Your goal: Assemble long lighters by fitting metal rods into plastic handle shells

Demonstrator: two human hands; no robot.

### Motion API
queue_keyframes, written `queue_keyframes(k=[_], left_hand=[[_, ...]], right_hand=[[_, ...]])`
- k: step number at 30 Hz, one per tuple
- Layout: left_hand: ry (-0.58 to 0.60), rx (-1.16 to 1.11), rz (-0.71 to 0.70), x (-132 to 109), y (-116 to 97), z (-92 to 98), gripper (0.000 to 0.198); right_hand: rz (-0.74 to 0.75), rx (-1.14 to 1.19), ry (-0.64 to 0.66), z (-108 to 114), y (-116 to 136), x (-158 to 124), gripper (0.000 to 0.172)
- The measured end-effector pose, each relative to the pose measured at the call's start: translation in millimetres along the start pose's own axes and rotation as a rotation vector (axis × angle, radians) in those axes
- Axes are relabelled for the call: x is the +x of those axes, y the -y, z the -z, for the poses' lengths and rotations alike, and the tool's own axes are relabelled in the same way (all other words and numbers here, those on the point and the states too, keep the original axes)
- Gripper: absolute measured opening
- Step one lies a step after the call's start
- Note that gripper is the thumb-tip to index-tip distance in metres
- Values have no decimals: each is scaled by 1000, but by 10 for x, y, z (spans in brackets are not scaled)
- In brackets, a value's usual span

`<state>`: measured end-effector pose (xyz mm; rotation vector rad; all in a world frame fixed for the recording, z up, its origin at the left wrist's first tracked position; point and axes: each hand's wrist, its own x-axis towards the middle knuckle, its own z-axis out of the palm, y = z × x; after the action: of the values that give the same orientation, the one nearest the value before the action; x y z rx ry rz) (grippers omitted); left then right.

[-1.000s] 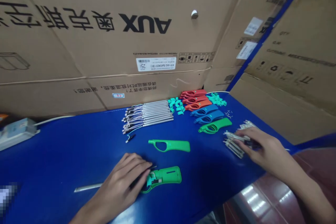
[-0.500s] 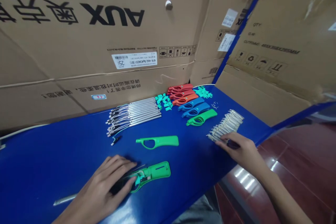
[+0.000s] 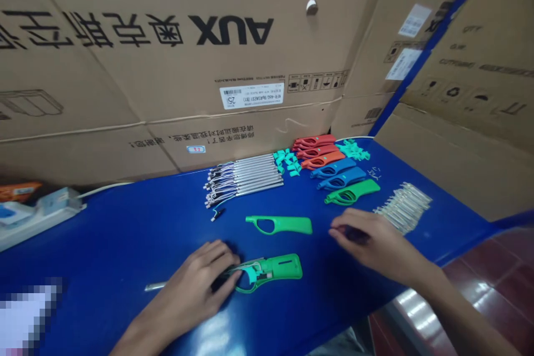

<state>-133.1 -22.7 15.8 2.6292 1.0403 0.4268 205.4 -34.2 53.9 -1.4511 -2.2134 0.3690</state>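
The left hand lay closest, its fingers curled down and closed over the near end of a half-built green utility lighter, which rested on its side on the table with its shell open. Thin wires and a teal insert showed inside the shell, just beyond the fingertips, and part of the lighter ran under the hand. A silver metal tube stuck out from beneath the hand on the far left. The right hand hovered apart from it, with the fingers and thumb pinched together on a small dark part, though the part was mostly hidden by the fingers. Between the hands and slightly farther off lay a loose green lighter shell half. The blue table carried neat groups of parts beyond it: a bunch of silver metal pieces to the right, a row of silver tubes with wires, and a single wired piece just in front of that row. Farther back were a green shell, two blue shells, three red and orange shells, and small teal pieces. A power strip sat at the left edge, and large AUX cardboard boxes stood behind everything.
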Motion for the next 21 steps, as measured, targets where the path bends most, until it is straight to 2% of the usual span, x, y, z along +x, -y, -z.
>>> queue_keyframes(k=[5,10,13,17,21], left_hand=[[-37,-45,9,17,-7,-38,19],[-55,-39,7,7,4,-24,20],[-107,10,-36,-1,18,-43,19],[-180,18,-106,-4,40,-60,18],[-201,41,-107,-6,49,-3,19]], right_hand=[[274,-18,319,-368,479,394,12],[374,-157,556,-589,661,583,22],[386,-111,587,-640,643,597,17],[374,-13,526,-679,593,558,18],[353,-4,506,-703,577,532,16]])
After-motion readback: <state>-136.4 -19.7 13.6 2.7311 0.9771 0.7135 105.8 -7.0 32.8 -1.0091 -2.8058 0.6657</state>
